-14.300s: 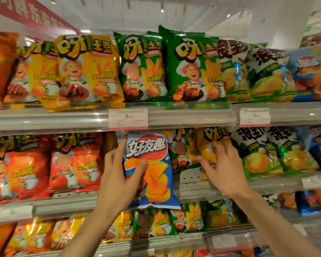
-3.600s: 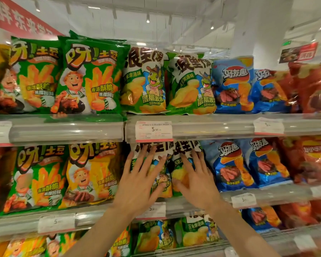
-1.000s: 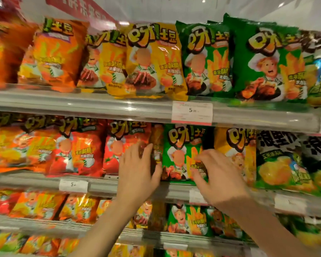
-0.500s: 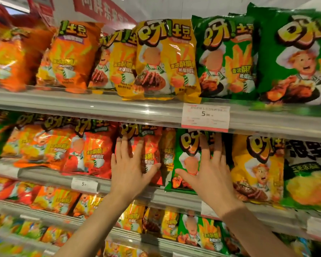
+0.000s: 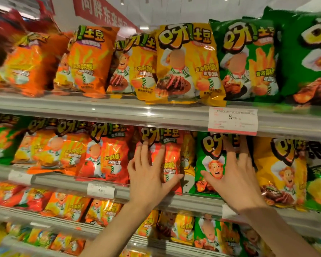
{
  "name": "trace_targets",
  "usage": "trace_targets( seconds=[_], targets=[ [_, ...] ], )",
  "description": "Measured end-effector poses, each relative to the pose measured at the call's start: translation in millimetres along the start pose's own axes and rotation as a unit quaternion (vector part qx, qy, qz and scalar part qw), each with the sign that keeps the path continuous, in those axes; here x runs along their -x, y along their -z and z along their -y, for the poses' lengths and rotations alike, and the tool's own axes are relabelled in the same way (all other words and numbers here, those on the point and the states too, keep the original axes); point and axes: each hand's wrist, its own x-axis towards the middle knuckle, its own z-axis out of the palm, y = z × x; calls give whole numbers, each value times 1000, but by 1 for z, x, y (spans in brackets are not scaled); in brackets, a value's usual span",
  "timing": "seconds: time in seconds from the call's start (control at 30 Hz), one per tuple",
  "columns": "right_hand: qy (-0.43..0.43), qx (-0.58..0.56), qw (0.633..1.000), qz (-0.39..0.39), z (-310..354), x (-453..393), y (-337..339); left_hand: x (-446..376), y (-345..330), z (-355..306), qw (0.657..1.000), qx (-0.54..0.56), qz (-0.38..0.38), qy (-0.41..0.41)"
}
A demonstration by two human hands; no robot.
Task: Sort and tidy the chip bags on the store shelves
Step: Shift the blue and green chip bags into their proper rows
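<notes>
Upright chip bags [image 5: 111, 154] crowding shelves [image 5: 119, 114]

Since a second ago, left hand [image 5: 146, 175] flattened onto the red chip bag [image 5: 167, 160]; right hand [image 5: 232, 175] uncurled, fingers spread on the green chip bag [image 5: 209, 164], which seems straighter.

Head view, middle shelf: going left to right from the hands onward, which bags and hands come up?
Left hand flat on the red chip bag → narrow yellow bag edge-on behind → green chip bag → right hand flat on it → yellow chip bag.
</notes>
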Motion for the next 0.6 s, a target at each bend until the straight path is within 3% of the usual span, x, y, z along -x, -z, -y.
trace_targets(
  seconds=[0.2, 0.37, 0.5, 0.6],
  targets=[
    [-24, 59, 998, -23, 6, 1, -6, 4, 3, 7, 997, 72, -5, -12],
    [24, 81, 994, -68, 13, 4, -3, -5, 11, 24, 988, 150, -31, 22],
    [60, 62, 993, -85, 30, 6, 0, -18, 18, 32, 959, 272, 24, 81],
    [95, 13, 994, -51, 45, 8, 4, -27, 21, 35, 935, 324, 81, 120]
  ],
)
